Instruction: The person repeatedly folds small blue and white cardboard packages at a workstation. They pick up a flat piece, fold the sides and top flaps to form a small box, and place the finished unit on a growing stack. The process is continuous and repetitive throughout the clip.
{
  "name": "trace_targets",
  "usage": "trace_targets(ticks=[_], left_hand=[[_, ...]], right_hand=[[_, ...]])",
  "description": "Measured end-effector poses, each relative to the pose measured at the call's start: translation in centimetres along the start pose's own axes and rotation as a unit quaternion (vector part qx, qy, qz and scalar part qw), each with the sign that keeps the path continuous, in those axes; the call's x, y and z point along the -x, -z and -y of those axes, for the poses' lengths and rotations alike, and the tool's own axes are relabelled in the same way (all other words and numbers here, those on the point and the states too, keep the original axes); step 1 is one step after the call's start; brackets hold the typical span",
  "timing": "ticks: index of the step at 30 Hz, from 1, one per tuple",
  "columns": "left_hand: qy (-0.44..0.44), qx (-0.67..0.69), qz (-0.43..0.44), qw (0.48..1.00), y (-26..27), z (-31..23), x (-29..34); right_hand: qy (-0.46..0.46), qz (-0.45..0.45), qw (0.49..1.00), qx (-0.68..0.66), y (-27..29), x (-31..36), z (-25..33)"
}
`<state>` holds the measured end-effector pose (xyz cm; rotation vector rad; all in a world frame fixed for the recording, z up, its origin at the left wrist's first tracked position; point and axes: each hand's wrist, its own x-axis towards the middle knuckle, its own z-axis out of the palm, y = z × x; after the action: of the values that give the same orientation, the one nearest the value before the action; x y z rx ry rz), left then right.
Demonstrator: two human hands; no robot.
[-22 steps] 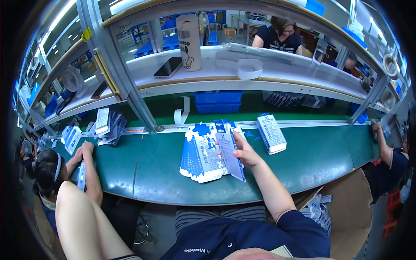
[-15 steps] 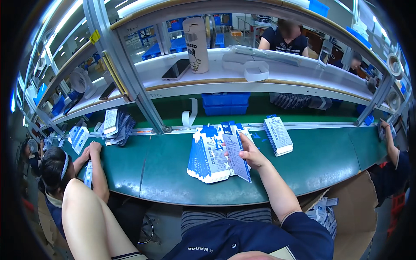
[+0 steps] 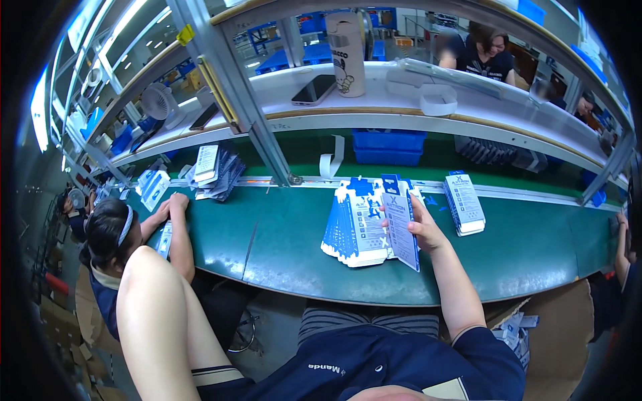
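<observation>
My right hand (image 3: pixel 426 228) grips a flat blue-and-white printed carton (image 3: pixel 400 224) by its right edge, thumb at the front. It is held upright and slightly tilted, with its printed face toward me. Directly behind and to its left lies a fanned stack of unfolded cartons (image 3: pixel 354 234) with white and blue edges; the held carton covers part of this stack. My left arm (image 3: pixel 150 294) is bent, its elbow large at the lower left, and the hand lies outside the picture.
More cartons (image 3: pixel 466 208) are piled on the green bench (image 3: pixel 287 234) to the right. A co-worker (image 3: pixel 110 234) works at the left. A shelf (image 3: pixel 394 119) with a tumbler (image 3: pixel 346 57) and a phone (image 3: pixel 314 90) spans above. A cardboard box (image 3: pixel 558 327) stands lower right.
The view has swung left, so the scene sits farther right in the picture. The carton in my right hand has turned more face-on to me. My left arm stays bent.
</observation>
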<state>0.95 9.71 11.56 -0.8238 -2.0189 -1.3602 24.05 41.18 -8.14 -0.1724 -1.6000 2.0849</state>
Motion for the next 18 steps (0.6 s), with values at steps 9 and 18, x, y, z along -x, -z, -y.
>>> trace_targets(ticks=[9, 18], left_hand=[[-0.41, 0.555, -0.361, 0.627, 2.1, -9.1, 3.9], [-0.241, 0.557, -0.058, 0.793, -12.7, -6.5, 5.0]], right_hand=[[-0.009, 0.035, 0.994, -0.105, 0.2, -0.1, 0.0], [0.049, 0.102, 0.972, -0.205, -2.5, -1.9, 4.6]])
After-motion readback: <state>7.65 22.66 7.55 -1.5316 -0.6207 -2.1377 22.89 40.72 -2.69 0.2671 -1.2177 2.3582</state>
